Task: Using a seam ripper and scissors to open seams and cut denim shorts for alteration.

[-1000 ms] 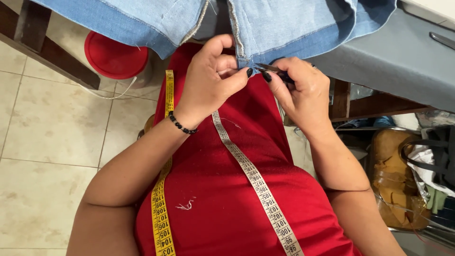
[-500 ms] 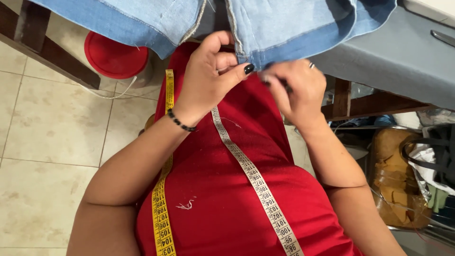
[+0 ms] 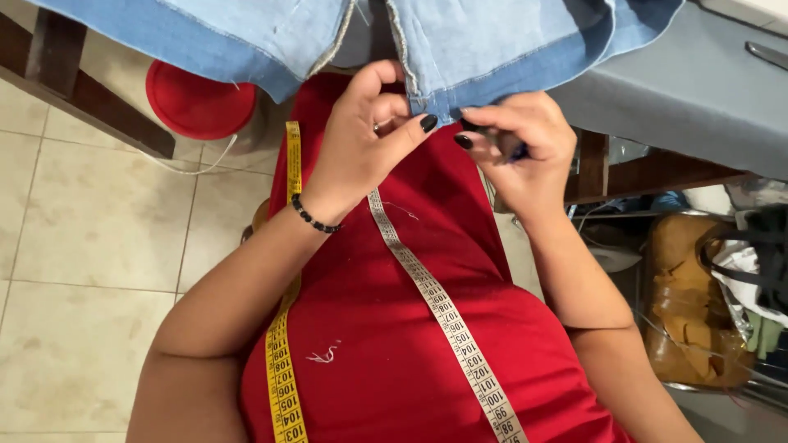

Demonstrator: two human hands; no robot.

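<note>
- Beige tiled floor (image 3: 74, 246) below, a grey-covered table (image 3: 698, 90) at upper right, a dark wooden beam (image 3: 90, 107) crossing upper left.
- Light blue denim garment (image 3: 492, 41) hangs off the table edge, its hem dropping toward the person's lap.
- Left hand (image 3: 361, 148) comes up from below, thumb and fingers pinched narrow on the denim's lower edge, right at the seam corner.
- A black bead bracelet (image 3: 312, 217) sits on that left wrist.
- Right hand (image 3: 517, 143) is just beside it, fingers curled tight around a small dark tool (image 3: 501, 143) with a blue tip showing; what kind of tool, cannot tell.
- The 2 hands are nearly touching under the hem.
- A measuring tape (image 3: 435, 303) drapes over the red garment (image 3: 394, 344), 1 side yellow, the other white.
- A red round lid (image 3: 197, 102) lies on the floor at upper left.
- Loose white threads (image 3: 324, 355) cling to the red cloth.
- A brown bag (image 3: 689, 312) sits at right, under the table.
</note>
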